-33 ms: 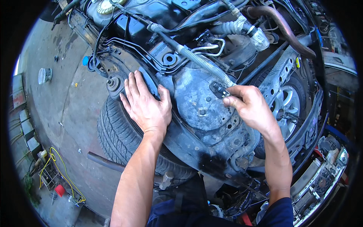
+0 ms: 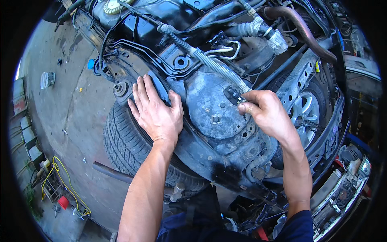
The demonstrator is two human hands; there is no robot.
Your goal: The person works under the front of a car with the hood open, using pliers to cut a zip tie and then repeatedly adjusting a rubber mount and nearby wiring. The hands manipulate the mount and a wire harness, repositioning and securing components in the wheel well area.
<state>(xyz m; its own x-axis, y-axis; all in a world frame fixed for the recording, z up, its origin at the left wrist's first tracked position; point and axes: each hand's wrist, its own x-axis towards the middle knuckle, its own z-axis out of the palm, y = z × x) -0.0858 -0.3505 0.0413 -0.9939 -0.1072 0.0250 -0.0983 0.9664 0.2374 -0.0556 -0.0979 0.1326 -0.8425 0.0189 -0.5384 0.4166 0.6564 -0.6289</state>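
My left hand (image 2: 156,111) lies flat with fingers spread on the dark metal edge of a stripped car body, above a front tyre (image 2: 121,139). To its right is the domed, grimy grey strut tower (image 2: 205,105). At the right side of that dome, thumb and forefinger of my right hand (image 2: 266,111) pinch the end of a small black part (image 2: 231,95) that looks like a plastic connector. A bit of pale metal shows by the fingertips; the gripped end is hidden. Just above it, a grey corrugated wiring conduit (image 2: 209,62) comes down to the dome.
A steering-side wheel with silver spokes (image 2: 306,111) sits at the right, below a perforated metal rail (image 2: 296,82). A brown hose (image 2: 308,30) arches at top right. On the concrete floor are a pail (image 2: 47,80), a yellow cord (image 2: 66,181) and a red cup-like object (image 2: 63,202).
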